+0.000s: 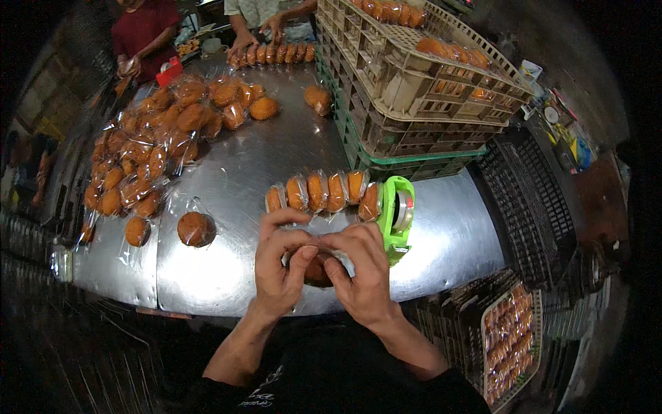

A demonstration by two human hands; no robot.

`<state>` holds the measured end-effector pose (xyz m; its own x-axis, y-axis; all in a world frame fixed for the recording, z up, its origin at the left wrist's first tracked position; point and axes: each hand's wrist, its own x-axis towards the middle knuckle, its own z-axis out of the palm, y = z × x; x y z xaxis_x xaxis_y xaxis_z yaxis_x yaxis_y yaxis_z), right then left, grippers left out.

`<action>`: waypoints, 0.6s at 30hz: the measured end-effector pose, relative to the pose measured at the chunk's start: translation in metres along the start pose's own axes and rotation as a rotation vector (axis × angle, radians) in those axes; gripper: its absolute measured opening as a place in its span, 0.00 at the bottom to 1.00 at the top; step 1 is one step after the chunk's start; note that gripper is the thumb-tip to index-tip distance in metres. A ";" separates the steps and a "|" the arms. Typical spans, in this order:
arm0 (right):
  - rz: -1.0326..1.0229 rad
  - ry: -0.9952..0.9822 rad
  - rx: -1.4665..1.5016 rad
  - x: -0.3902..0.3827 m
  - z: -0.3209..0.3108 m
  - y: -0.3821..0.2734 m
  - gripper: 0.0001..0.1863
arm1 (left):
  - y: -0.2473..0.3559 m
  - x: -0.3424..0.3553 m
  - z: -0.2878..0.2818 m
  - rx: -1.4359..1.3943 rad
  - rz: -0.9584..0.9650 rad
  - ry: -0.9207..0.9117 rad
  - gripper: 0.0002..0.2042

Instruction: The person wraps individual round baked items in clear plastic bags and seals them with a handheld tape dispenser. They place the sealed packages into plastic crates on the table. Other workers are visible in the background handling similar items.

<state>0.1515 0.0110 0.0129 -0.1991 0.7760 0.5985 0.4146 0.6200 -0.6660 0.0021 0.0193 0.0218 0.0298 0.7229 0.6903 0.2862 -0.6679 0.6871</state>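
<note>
Near the front edge of the metal table, my left hand (284, 259) and my right hand (360, 265) meet around a round brown bun (318, 271) in clear plastic wrap. Fingers of both hands pinch the wrap above it, and they partly hide the bun. Just beyond my fingers stands a row of wrapped buns (318, 191), side by side. A green tape dispenser (396, 221) with a roll of tape is right of that row, close to my right hand. One wrapped bun (196, 229) lies alone to the left.
A big heap of wrapped buns (148, 148) covers the table's left side. Stacked plastic crates (414, 90) stand at the back right, buns in the top one. Another crate of buns (510, 338) sits low at right. Across the table, a person's hands (258, 34) touch another bun row.
</note>
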 end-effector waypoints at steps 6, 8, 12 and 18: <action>0.032 -0.073 -0.121 0.004 0.007 -0.002 0.13 | -0.018 -0.016 -0.018 -0.627 -0.625 0.042 0.28; -0.112 -0.073 -0.327 0.013 0.009 -0.002 0.09 | -0.022 -0.017 -0.026 -0.677 -0.579 -0.001 0.23; 0.242 0.032 0.127 0.038 0.028 0.000 0.10 | -0.030 -0.014 -0.023 0.087 -0.240 0.042 0.08; 0.458 0.317 0.456 0.010 0.038 0.022 0.13 | -0.047 -0.028 0.018 -0.528 -0.693 0.479 0.12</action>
<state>0.1248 0.0368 -0.0127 0.2022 0.9418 0.2686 -0.0312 0.2803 -0.9594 0.0049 0.0334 -0.0337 -0.4059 0.9132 0.0371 -0.3726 -0.2024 0.9056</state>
